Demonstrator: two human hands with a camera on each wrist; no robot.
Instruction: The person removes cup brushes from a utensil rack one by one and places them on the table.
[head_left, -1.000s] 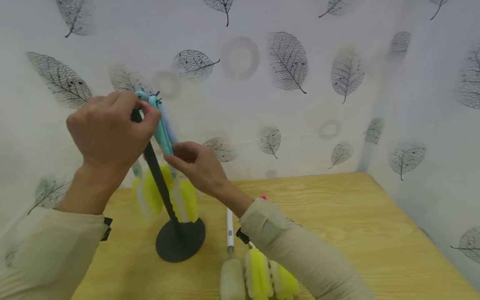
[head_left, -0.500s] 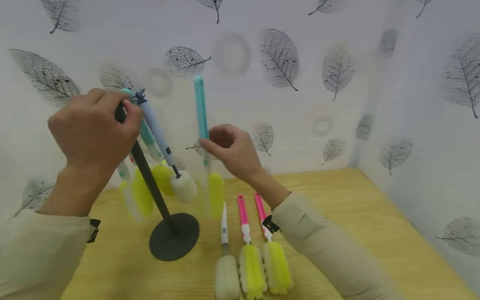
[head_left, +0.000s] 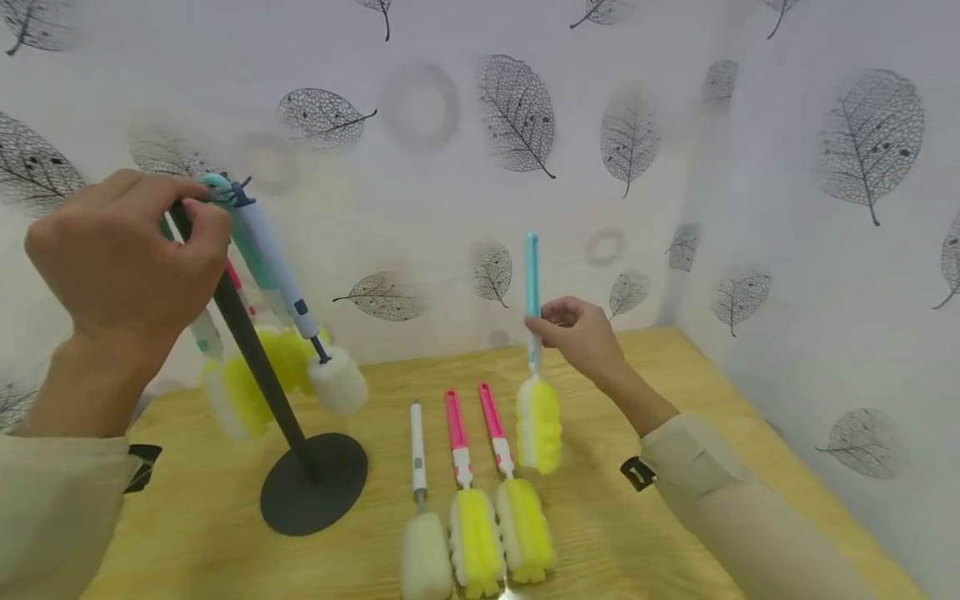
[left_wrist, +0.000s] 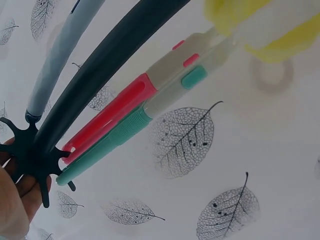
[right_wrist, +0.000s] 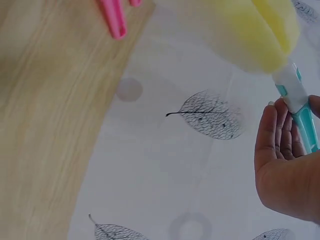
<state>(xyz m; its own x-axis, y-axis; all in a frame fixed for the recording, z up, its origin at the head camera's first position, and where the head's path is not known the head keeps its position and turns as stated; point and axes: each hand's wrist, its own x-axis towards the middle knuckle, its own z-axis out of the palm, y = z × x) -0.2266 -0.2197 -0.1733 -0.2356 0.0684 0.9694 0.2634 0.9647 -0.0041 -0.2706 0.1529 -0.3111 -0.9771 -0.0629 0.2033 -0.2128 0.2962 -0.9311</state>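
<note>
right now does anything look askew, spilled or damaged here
The black stand slants in the head view, though the camera angle may explain that. No spill or damage shows; the three brushes on the table lie side by side.

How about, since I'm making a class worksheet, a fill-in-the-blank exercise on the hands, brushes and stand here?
In the head view, the right hand holds a sponge bottle brush with its sponge head pointing ____.
The left hand grips the black stand near its ____.
On the wooden table, ____ brushes lie side by side.
Two of those have ____ handles, while the other's is white.

Missing words: down; top; three; pink
</note>
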